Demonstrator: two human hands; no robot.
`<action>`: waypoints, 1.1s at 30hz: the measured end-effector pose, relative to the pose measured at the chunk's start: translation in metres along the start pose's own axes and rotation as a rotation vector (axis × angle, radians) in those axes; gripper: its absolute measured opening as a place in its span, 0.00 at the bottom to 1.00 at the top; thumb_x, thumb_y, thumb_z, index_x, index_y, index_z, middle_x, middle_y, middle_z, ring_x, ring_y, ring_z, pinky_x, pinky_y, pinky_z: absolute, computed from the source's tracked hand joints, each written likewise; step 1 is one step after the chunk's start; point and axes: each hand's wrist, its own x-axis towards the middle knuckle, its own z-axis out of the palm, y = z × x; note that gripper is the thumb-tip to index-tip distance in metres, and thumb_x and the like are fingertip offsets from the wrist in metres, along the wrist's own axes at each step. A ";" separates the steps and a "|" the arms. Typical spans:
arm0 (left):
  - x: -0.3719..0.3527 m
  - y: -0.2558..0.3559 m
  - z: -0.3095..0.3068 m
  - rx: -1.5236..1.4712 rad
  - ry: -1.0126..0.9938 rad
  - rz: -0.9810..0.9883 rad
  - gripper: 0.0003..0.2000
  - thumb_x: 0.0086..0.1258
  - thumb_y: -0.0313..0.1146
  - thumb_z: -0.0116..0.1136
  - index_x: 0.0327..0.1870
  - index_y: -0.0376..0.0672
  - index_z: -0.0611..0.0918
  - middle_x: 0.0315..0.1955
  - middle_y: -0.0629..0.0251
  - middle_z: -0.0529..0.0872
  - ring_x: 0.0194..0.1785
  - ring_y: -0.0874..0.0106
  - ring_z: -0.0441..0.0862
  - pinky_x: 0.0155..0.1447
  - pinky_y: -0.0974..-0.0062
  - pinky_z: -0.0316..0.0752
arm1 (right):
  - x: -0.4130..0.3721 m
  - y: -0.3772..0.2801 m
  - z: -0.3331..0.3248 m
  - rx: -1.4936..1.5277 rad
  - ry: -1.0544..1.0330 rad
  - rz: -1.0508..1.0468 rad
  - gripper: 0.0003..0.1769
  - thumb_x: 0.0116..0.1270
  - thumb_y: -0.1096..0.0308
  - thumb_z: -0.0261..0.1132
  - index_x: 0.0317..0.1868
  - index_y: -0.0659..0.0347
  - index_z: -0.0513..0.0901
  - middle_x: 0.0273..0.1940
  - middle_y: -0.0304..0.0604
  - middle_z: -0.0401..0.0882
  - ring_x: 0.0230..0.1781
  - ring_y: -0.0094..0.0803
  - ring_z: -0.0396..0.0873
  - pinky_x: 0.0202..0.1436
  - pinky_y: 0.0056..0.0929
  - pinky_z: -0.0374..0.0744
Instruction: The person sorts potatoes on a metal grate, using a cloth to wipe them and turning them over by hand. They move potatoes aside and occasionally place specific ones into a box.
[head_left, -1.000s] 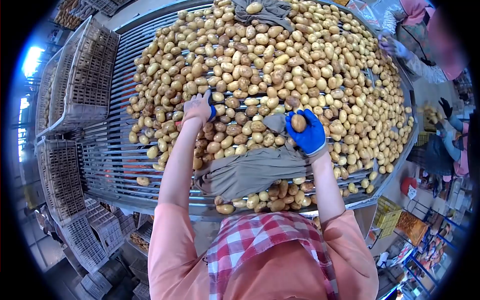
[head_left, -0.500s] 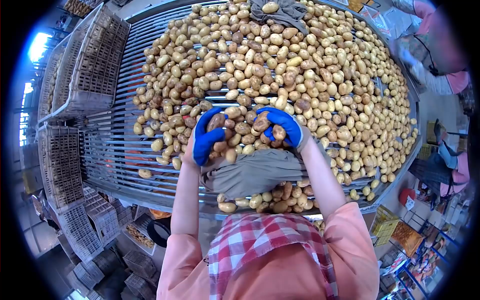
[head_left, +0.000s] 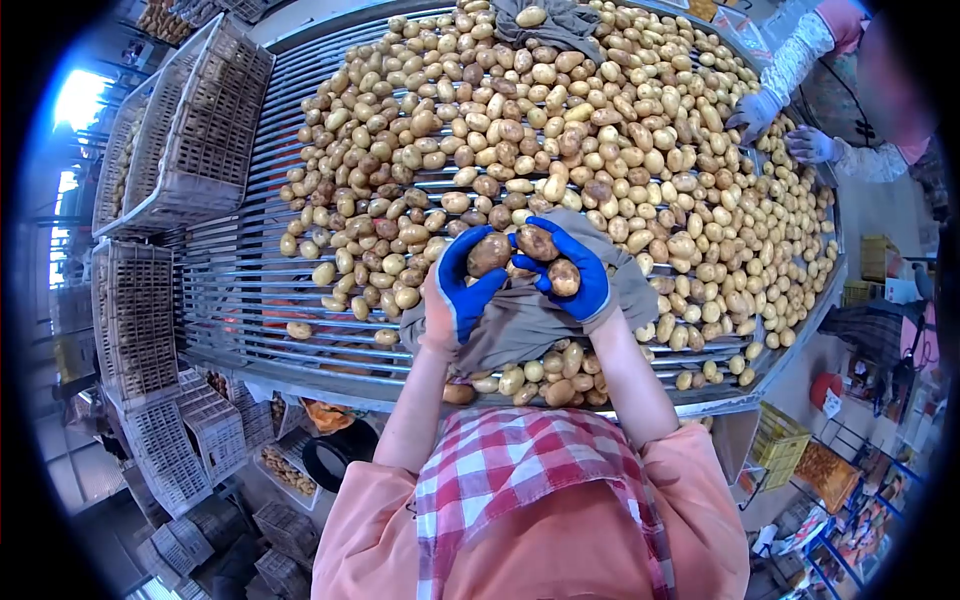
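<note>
My left hand (head_left: 462, 290), in a blue-palmed glove, is curled around a brown potato (head_left: 488, 255). In my right hand (head_left: 585, 270), gloved the same way, are two more: a dark, blotched potato (head_left: 537, 241) by the fingertips and a rounder potato (head_left: 564, 278) near the thumb. Both hands are close together above a crumpled grey cloth (head_left: 520, 325). Beyond them, many loose potatoes (head_left: 560, 115) cover the slatted metal table. A smaller group of potatoes (head_left: 560, 378) sits between the cloth and my checked apron.
Stacked plastic crates (head_left: 205, 140) stand along the left side of the table (head_left: 250, 255). Across at the right, a co-worker's gloved hands (head_left: 755, 115) touch the potatoes. Another grey cloth (head_left: 550, 28) lies at the far edge. A yellow crate (head_left: 775, 445) is at lower right.
My hands have drawn closer together over the cloth, each holding potatoes. The potatoes heaped between them no longer lie there, exposing more cloth. The co-worker's hands now reach onto the table.
</note>
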 end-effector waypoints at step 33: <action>-0.204 -0.023 0.081 0.458 -1.720 0.530 0.26 0.68 0.39 0.51 0.65 0.41 0.64 0.63 0.47 0.64 0.68 0.55 0.60 0.69 0.62 0.58 | -0.316 0.308 -0.006 0.056 1.029 -0.988 0.29 0.70 0.53 0.50 0.64 0.63 0.64 0.58 0.49 0.71 0.54 0.38 0.73 0.60 0.36 0.71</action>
